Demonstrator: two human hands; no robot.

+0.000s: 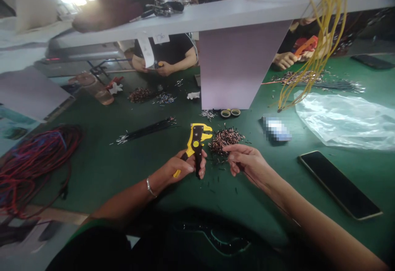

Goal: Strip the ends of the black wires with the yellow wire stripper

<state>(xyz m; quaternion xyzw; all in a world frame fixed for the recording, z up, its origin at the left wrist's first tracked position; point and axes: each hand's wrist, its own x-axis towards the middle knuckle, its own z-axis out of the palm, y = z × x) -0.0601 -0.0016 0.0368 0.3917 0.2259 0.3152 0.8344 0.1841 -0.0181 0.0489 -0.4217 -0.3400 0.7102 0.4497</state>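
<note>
My left hand (pixel 183 166) grips the black handles of a yellow-and-black self-adjusting wire stripper (pixel 196 141), its jaws pointing up and away from me. My right hand (pixel 247 162) is close beside the stripper's jaws, its fingertips pinched on a thin black wire (pixel 262 191) that runs back along my forearm. Just above those fingers lies a heap of short copper-coloured wire pieces (pixel 225 140). Small dark offcuts are scattered on the green work mat (pixel 123 180) below it. To the left of the stripper lies a bundle of black wires (pixel 148 130) with bare ends.
A smartphone (pixel 339 184) and a clear plastic bag (pixel 342 121) lie to the right. A red-and-blue cable coil (pixel 33 168) sits at the left. Yellow wires (pixel 321 45) hang over a white shelf (pixel 197 20) on a pale support. Co-workers' hands (pixel 151 67) handle items across the table.
</note>
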